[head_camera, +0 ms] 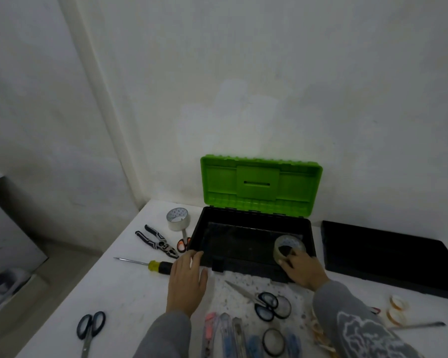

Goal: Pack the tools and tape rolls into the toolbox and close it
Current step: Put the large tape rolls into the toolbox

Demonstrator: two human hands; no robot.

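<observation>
Toolbox (251, 244) matt black plastic w/ glossy green lid (260, 186); tape roll (289, 249) clear, shiny.

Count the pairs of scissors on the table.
3: black scissors at the near left of the table; another black pair in front of the toolbox; what looks like a small orange pair, blurred, left of the toolbox. More may be hidden.

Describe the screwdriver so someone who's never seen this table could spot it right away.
Find the open green-lidded toolbox. On the white table, just left of its near left corner, lies the screwdriver, its thin shaft pointing left. Its yellow-and-black handle sets it apart from the black-and-white pliers behind it.
</observation>
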